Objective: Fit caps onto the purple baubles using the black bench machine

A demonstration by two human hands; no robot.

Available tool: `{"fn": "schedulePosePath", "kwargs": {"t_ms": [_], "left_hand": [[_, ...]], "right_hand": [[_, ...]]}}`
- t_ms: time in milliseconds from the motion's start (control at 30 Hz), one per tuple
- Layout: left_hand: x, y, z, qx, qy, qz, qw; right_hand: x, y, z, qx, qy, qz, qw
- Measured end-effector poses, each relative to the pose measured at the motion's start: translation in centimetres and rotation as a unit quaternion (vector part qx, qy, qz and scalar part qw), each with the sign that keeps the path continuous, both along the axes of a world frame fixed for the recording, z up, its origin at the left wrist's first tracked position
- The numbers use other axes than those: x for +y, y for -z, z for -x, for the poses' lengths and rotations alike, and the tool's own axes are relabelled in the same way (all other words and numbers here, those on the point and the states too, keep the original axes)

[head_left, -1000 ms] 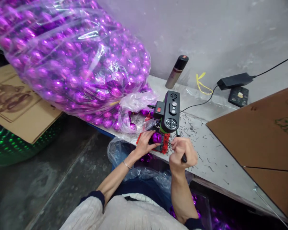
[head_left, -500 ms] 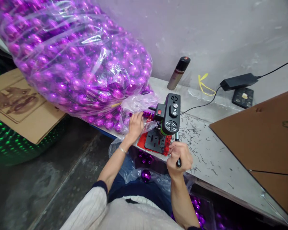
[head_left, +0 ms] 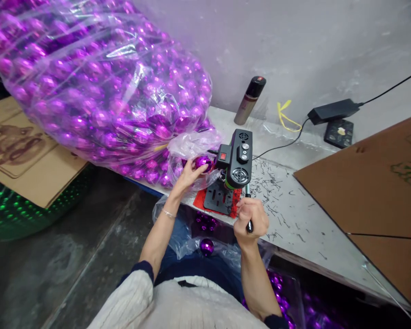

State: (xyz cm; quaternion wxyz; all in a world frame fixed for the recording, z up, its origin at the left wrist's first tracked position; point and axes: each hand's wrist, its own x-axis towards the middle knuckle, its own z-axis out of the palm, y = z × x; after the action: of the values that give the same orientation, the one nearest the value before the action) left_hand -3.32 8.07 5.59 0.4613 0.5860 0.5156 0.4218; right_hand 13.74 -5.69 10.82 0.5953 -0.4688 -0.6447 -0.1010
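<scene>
My left hand is closed on a shiny purple faceted ball at the mouth of a clear plastic bag full of such balls. Just right of that ball stands a small black bench machine with a red switch and a slotted base plate. The base rests on a red cloth. My right hand is wrapped around the machine's black lever handle. Below the table edge, another purple ball lies on clear plastic over my lap.
Small dark wire-like bits litter the white table. Behind stand a spray can, a yellow tie and a black power adapter with its cable. A cardboard box is at right, cardboard over green balls at left.
My left hand has drawn a purple ball out from the bag's mouth, and it now shows between thumb and fingers. My right hand stays on the lever handle. The view has shifted slightly.
</scene>
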Motion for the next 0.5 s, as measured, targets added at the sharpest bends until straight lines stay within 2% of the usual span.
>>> {"fn": "schedulePosePath", "kwargs": {"t_ms": [100,233,333,400,500], "left_hand": [[-4.6,0.6,1.4,-0.134,0.038,0.028,0.99],[-9.4,2.0,1.5,-0.153,0.068,0.062,0.984],[-10.2,3.2,0.4,-0.081,0.054,0.006,0.995],[-9.8,4.0,-0.6,-0.013,0.035,-0.042,0.998],[-8.9,5.0,-1.8,0.061,0.024,-0.072,0.995]], "right_hand": [[0.0,0.3,0.0,0.012,-0.003,0.002,1.0],[0.0,0.5,-0.1,0.016,-0.006,0.007,1.0],[-0.1,0.5,-0.1,0.014,-0.001,0.008,1.0],[-0.1,0.4,-0.1,0.009,0.0,0.01,1.0],[-0.2,0.3,-0.2,0.002,-0.001,0.012,1.0]]}}
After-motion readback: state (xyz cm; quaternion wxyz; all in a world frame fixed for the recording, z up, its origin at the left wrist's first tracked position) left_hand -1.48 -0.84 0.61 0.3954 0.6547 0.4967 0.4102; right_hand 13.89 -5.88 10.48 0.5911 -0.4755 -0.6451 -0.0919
